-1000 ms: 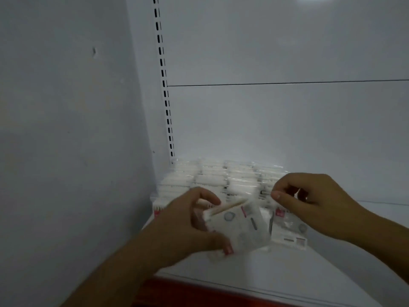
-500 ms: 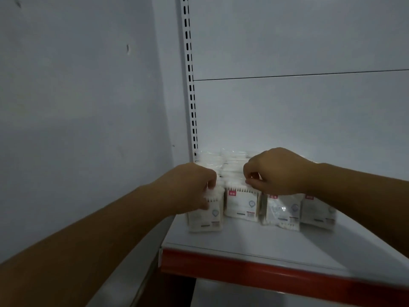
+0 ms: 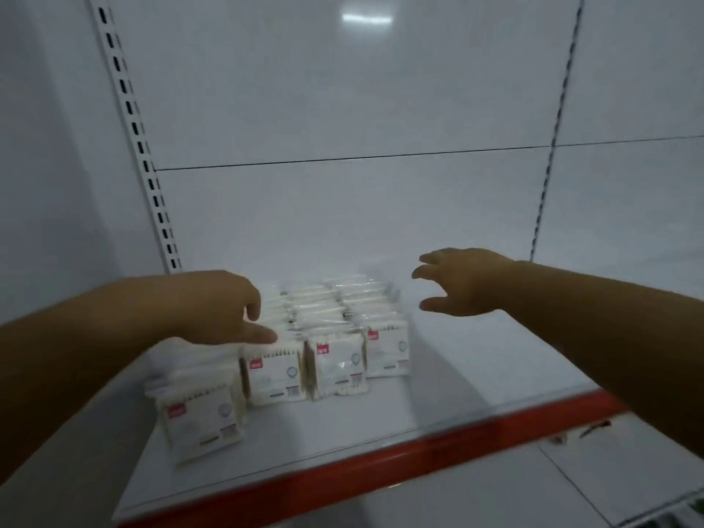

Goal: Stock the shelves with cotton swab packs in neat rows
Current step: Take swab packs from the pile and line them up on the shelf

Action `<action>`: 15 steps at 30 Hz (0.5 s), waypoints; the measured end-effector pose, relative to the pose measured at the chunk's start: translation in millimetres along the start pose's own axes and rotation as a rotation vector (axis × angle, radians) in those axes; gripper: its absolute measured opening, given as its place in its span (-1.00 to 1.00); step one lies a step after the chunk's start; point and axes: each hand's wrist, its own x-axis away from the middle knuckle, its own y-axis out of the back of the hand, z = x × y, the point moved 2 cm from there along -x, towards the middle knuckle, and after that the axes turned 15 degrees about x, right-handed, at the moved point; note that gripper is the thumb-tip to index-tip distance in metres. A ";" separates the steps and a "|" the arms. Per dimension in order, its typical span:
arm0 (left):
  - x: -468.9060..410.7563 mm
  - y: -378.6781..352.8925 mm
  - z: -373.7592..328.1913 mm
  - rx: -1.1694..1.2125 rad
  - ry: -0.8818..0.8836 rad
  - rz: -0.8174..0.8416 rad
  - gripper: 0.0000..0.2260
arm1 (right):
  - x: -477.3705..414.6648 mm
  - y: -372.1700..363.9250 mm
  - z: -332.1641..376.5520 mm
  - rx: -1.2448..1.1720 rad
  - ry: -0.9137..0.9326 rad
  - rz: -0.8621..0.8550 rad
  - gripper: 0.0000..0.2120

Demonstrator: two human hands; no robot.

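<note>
Just let go of the front cotton swab packs (image 3: 274, 375): my left grip (image 3: 224, 310) and right grip (image 3: 464, 283) are both spread open, empty now (left thumb maybe brushing one). Four rows sit back-left on the shelf (image 3: 476, 383), so this batch looks placed.

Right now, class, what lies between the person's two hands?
The head view shows rows of cotton swab packs between the left hand and the right hand.
</note>
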 end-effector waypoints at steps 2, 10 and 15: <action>-21.5 17.6 -37.7 0.063 -0.075 -0.026 -0.56 | 20.3 -13.3 -27.8 0.030 -0.069 0.023 -0.39; -95.0 56.3 -293.4 0.235 -0.433 -0.204 -0.49 | 152.8 -84.1 -148.4 0.140 -0.204 0.043 -0.35; -112.4 58.4 -455.4 0.241 -0.622 -0.232 -0.44 | 257.4 -119.1 -228.0 -0.025 -0.379 0.109 -0.34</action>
